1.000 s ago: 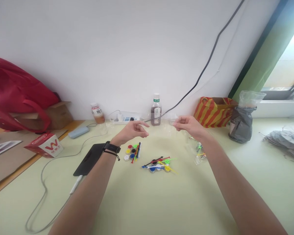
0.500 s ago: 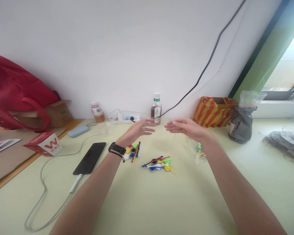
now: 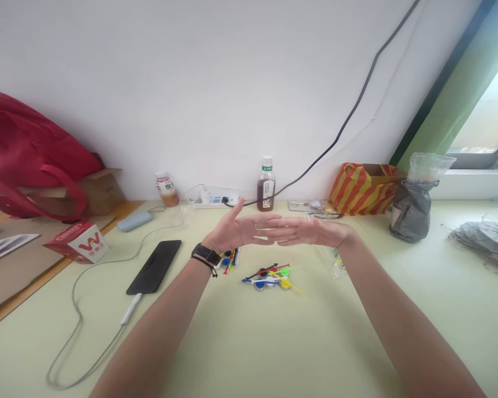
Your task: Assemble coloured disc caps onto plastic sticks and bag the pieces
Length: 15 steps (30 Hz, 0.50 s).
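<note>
Both hands have come together since the earlier frame: the left hand (image 3: 237, 232) and right hand (image 3: 317, 232), then facing each other across a gap, now overlap at the fingers. From my end of the feed, I see the left hand spread wide and flat, its fingers straight and its thumb pointing up. The right hand is wide and flat too, its fingers reaching across to the left hand's. I cannot tell whether the fingers press on each other or only cross in my view. Both hands are raised over the pale green table (image 3: 274, 342).

Nearest below them I have the middle pile (image 3: 269, 282), round discs with thin arrows on top in blue, white, yellow, green, red and black. A left pile (image 3: 226, 262) of similar pieces is partly hidden from me by the left hand and the watch (image 3: 206, 255) on that wrist. Just beside the right wrist lies a clear packet (image 3: 337, 269), partly covered by the arm.

Beyond the hands I see a dark bottle (image 3: 266, 188) upright by the wall, with a striped bag (image 3: 359, 190) to its right. The phone (image 3: 154, 267) lies to the left of the left forearm, plugged into a cable (image 3: 79, 312).
</note>
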Each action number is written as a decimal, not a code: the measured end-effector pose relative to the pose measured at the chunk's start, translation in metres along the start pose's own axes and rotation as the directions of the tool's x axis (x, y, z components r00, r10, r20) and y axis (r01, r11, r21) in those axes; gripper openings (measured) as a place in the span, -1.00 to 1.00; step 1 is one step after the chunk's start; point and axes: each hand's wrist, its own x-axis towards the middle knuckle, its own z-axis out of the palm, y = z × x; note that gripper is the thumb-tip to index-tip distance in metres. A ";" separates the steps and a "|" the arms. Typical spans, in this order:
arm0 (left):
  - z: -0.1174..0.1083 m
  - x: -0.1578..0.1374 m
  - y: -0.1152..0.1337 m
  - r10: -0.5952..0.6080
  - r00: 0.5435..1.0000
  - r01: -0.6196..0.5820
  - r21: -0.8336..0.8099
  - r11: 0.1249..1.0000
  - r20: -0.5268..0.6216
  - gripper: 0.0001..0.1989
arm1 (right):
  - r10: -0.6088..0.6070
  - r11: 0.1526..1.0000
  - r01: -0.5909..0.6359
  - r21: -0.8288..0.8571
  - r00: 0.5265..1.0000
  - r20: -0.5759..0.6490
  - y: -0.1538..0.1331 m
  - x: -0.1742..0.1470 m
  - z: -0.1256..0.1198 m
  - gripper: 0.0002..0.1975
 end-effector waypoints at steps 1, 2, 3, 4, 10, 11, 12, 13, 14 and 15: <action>0.000 0.000 -0.001 -0.011 1.000 0.011 -0.016 1.000 0.018 -0.02 | -0.011 1.000 0.011 0.002 1.000 0.027 0.000 0.002 0.002 0.10; 0.001 0.000 -0.002 -0.019 0.999 0.021 -0.030 0.999 0.037 0.01 | -0.020 1.000 0.020 0.003 0.999 0.042 -0.001 0.004 0.004 0.17; 0.002 0.000 -0.003 -0.026 0.998 0.028 -0.042 0.999 0.054 0.03 | -0.021 1.000 0.021 0.000 0.999 0.046 -0.001 0.006 0.006 0.23; 0.003 -0.001 -0.003 -0.029 0.997 0.032 -0.051 0.998 0.067 0.05 | -0.017 1.000 0.017 -0.004 0.999 0.038 -0.002 0.009 0.008 0.29; 0.021 -0.004 0.004 -0.005 0.995 0.014 -0.082 0.997 0.102 0.22 | -0.042 0.999 0.042 -0.005 0.999 0.023 -0.005 0.018 0.021 0.47; 0.024 -0.004 0.005 -0.001 0.993 0.011 -0.081 0.997 0.114 0.25 | -0.063 0.998 0.062 0.008 0.997 0.037 -0.005 0.019 0.023 0.46; 0.026 -0.004 0.007 0.002 0.992 0.008 -0.079 0.997 0.124 0.28 | -0.086 0.996 0.084 0.027 0.995 0.051 -0.005 0.019 0.024 0.44; 0.028 -0.004 0.008 0.005 0.991 0.005 -0.076 0.997 0.130 0.31 | -0.108 0.993 0.106 0.048 0.992 0.061 -0.005 0.019 0.025 0.44; 0.029 -0.004 0.009 0.007 0.991 0.002 -0.070 0.998 0.135 0.32 | -0.129 0.990 0.124 0.069 0.990 0.064 -0.005 0.019 0.026 0.43; 0.030 -0.004 0.010 0.009 0.991 0.000 -0.062 0.998 0.137 0.31 | -0.146 0.986 0.140 0.087 0.987 0.068 -0.004 0.018 0.026 0.42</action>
